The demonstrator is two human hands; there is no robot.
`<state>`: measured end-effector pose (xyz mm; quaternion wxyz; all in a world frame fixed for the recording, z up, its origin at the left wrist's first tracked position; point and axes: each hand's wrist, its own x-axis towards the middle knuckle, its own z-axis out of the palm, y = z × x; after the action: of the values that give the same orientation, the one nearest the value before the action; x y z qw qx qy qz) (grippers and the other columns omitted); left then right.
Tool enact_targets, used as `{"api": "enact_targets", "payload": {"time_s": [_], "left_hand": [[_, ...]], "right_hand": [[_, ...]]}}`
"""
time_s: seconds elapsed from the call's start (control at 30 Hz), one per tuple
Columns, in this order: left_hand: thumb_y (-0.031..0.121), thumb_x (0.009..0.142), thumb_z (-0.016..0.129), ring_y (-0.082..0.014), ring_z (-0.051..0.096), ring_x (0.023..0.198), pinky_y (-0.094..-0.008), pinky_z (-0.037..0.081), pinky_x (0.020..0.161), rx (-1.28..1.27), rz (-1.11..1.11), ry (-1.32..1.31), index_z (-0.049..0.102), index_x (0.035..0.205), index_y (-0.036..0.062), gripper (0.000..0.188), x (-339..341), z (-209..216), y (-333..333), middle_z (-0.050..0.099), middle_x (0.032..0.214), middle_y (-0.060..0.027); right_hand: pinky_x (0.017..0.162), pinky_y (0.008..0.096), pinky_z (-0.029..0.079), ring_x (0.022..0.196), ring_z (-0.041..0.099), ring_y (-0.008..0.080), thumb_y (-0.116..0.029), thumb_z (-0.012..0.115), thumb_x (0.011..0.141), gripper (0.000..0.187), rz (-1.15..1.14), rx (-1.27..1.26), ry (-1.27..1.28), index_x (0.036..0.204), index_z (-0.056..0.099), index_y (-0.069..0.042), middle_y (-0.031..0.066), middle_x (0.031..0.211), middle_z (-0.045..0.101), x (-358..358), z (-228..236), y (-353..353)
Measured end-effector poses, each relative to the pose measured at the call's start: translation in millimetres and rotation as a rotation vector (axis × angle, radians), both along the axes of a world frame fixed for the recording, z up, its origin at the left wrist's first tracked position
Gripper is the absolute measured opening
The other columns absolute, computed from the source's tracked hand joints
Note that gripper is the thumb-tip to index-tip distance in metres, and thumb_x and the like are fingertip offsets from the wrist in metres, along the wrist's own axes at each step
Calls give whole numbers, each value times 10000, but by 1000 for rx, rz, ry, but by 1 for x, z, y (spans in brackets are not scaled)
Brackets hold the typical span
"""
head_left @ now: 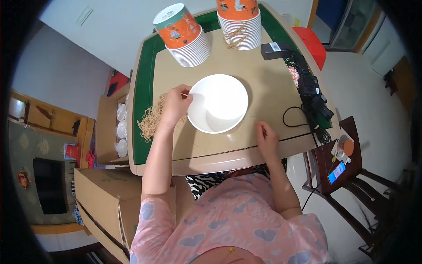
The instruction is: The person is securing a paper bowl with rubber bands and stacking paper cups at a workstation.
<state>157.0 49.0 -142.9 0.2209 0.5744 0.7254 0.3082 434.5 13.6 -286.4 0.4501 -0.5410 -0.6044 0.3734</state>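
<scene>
Table [176, 72] seen from above, with a person seated at its near edge. A white tub [217, 104], mouth upward, stands between the middle and the near edge. The left hand [176, 105] is at the tub's left rim, finger and thumb drawn close, a thin tan strand [184, 94] showing beside them. The right hand [267, 137] lies over the near edge, right of the tub, fingers loosely bent, nothing visible in them. Tangled tan strands [151, 119] lie along the left edge, partly behind the left forearm.

The tub looks light and is touched on one side only, so a tug at the rim could tip or slide it. The tangle could snag, and strands could be dragged off the left edge by the forearm. Two tall tub stacks, one [189, 48] near the far left corner and one [241, 33] at the far edge, could topple if knocked. A black cable [293, 125] near the right edge might catch a sleeve.

Whether the left fingers pinch the wall, the strand or both cannot be told; the right palm is hidden. The far-edge stack is cut off at the top, and black devices [310, 86] along the right edge blur together.
</scene>
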Motion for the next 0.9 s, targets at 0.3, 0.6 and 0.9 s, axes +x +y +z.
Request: {"api": "enact_targets", "payload": {"time_s": [0.3, 0.6, 0.9], "left_hand": [[60, 807, 590, -320, 657, 782, -371, 512, 730, 154, 39, 290, 644, 969, -2, 182, 23, -8, 12, 669, 856, -183], [85, 803, 613, -360, 642, 857, -404, 500, 764, 118, 41, 282, 627, 983, -10, 204, 25, -9, 16, 660, 903, -203], [102, 795, 626, -369, 637, 866, -412, 500, 770, 86, 48, 220, 623, 971, -15, 212, 25, -1, 14, 655, 895, -219]], "right_hand": [[612, 375, 487, 688, 639, 307, -201, 558, 911, 150, -9, 52, 7, 921, 621, -64, 145, 771, 638, 2, 7, -4], [604, 389, 474, 681, 622, 326, -208, 559, 908, 159, 3, 85, -19, 905, 608, -57, 150, 763, 624, 3, 8, -4], [520, 280, 424, 524, 522, 134, -154, 576, 912, 133, -23, 159, -31, 899, 628, -32, 92, 616, 562, 0, 9, -4]]}}
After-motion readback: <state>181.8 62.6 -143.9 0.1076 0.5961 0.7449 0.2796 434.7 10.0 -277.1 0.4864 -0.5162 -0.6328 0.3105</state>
